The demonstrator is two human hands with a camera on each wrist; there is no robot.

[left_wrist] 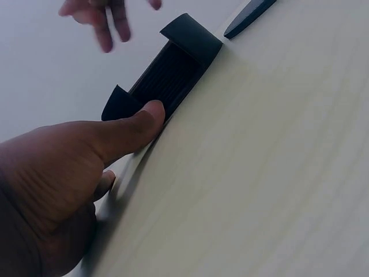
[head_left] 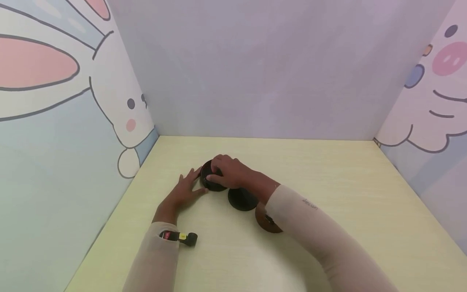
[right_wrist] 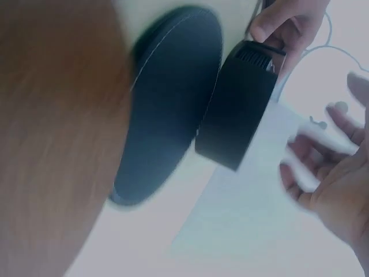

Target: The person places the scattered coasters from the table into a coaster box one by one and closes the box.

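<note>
Pale tabletop (head_left: pixel 328 174), left hand (head_left: pixel 184 192) touching black holder (right_wrist: pixel 236 107), right hand (head_left: pixel 230 172) above

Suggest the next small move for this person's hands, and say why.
Probably lower the right hand to the holder: in the left wrist view its spread fingers hang above the holder with nothing seen in them, while the left hand touches the holder's side and could steady it.

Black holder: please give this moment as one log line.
left hand: touching black holder; right hand: above holder, empty; black disc: on table, beside holder
</note>
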